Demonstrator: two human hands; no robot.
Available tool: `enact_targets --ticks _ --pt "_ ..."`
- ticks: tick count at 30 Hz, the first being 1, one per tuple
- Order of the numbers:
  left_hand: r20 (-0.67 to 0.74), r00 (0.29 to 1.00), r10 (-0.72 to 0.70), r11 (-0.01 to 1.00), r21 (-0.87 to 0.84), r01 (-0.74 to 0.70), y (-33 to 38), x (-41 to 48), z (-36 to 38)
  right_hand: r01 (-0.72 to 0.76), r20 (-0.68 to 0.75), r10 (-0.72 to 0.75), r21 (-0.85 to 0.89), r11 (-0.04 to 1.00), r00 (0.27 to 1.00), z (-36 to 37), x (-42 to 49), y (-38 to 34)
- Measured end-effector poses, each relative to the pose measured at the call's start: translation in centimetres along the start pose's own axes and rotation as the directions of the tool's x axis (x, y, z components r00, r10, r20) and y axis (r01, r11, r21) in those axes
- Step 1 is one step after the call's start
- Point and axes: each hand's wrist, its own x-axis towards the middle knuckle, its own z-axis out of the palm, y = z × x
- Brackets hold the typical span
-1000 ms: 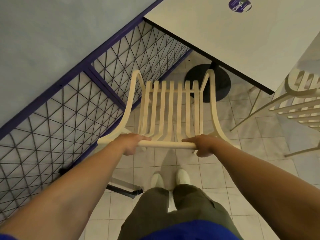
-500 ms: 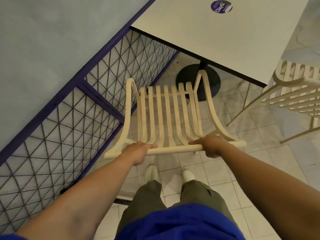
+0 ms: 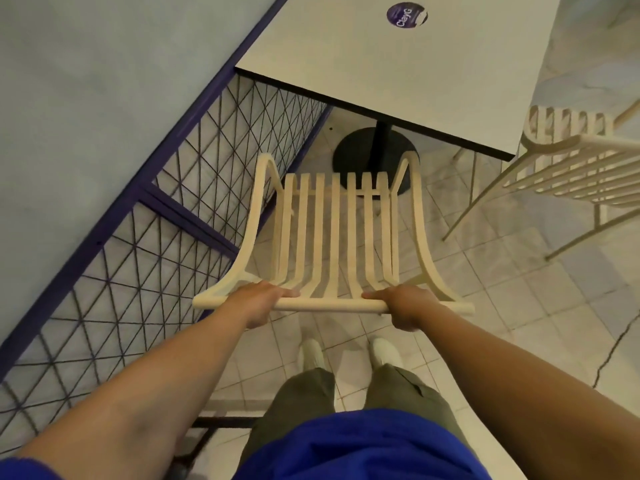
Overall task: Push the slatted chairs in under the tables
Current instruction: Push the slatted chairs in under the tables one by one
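Mid-frame: slatted chair (image 3: 334, 237), seat front short of the table (image 3: 381, 64) edge above; left hand (image 3: 258, 301) and right hand (image 3: 403, 306) each grip its top rail (image 3: 329, 308). I'd push evenly up-frame — straight at the black pedestal base (image 3: 356, 150), keeping off the mesh fence (image 3: 173, 220) at left.

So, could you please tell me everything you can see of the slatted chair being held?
The slatted chair is cream, like painted wood or metal: parallel slats between two curved side rails, a round top rail. It is upright over the tiled floor, facing the white table, its front apparently short of the table's edge. The left hand and right hand grip the top rail; the mesh fence runs alongside.
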Motion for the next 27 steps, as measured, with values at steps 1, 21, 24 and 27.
enact_targets --ticks 1,21,24,27 --pt "0.002 1.0 0.007 1.0 0.007 -0.007 -0.4 0.2 -0.2 -0.003 -0.001 0.003 0.003 1.0 1.0 0.0 0.1 -0.3" --pt "0.051 0.996 0.072 0.977 0.196 -0.081 -5.2 3.6 -5.2 -0.045 -0.016 0.05 0.235 0.971 0.999 -0.2 2.5 -3.5" --pt "0.085 0.994 0.069 0.987 0.138 -0.08 -5.2 3.4 -5.4 0.01 0.01 -0.013 0.282 0.959 1.0 -0.9 2.5 -3.2" --pt "0.108 0.99 0.089 0.993 0.063 -0.097 -5.5 3.3 -5.4 0.044 0.031 -0.056 0.313 0.949 0.998 -1.3 2.6 -3.3"
